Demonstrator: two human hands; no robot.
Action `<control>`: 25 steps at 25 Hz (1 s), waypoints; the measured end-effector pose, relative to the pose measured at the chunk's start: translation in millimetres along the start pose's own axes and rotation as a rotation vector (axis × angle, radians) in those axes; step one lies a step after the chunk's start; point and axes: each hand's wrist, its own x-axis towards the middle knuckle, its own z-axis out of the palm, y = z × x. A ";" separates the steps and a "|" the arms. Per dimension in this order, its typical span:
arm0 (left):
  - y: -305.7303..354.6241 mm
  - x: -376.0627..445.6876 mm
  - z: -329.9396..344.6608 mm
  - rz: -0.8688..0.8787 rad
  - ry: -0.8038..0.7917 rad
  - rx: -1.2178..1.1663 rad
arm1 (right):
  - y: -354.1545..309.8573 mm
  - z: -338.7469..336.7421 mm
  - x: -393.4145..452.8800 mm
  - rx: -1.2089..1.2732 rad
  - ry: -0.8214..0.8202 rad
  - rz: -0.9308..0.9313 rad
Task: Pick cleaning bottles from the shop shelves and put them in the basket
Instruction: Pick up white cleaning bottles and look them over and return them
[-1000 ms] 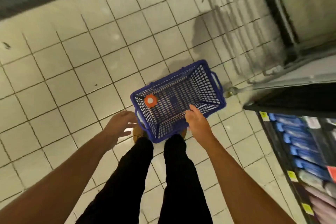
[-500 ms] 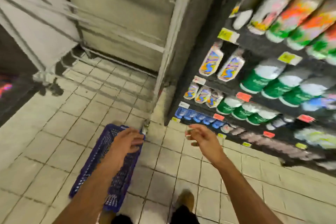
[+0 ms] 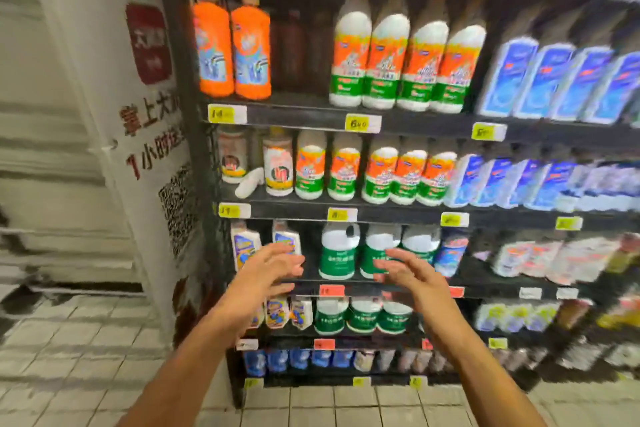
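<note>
A black shop shelf (image 3: 311, 113) stands before me, full of cleaning bottles. Two orange bottles (image 3: 232, 48) stand top left, with white bottles bearing orange-green labels (image 3: 405, 55) beside them. Green-and-white jugs (image 3: 337, 253) sit on the third shelf. My left hand (image 3: 263, 274) is raised in front of that shelf, fingers spread and holding nothing. My right hand (image 3: 412, 274) is raised beside it, fingers straight, in front of the green jugs without touching them. The basket is out of view.
Blue-and-white packs (image 3: 561, 80) fill the shelves' right side. A white pillar with a red sign and QR code (image 3: 152, 107) flanks the shelf's left end. Yellow and red price tags (image 3: 362, 122) line the shelf edges. Tiled floor (image 3: 69, 374) lies below.
My view swung up from the blue basket on the floor to the shelves. Both hands left the basket and rose in front of the third shelf.
</note>
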 end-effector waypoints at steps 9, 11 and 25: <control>149.5 106.5 58.2 0.357 0.013 0.140 | -136.1 -19.0 119.3 -0.002 -0.058 -0.361; 180.4 135.7 59.0 0.422 0.039 0.147 | -160.3 -16.9 145.0 0.010 -0.049 -0.394; 234.0 323.0 86.5 0.398 -0.051 0.236 | -196.5 -4.8 272.5 -0.061 0.048 -0.470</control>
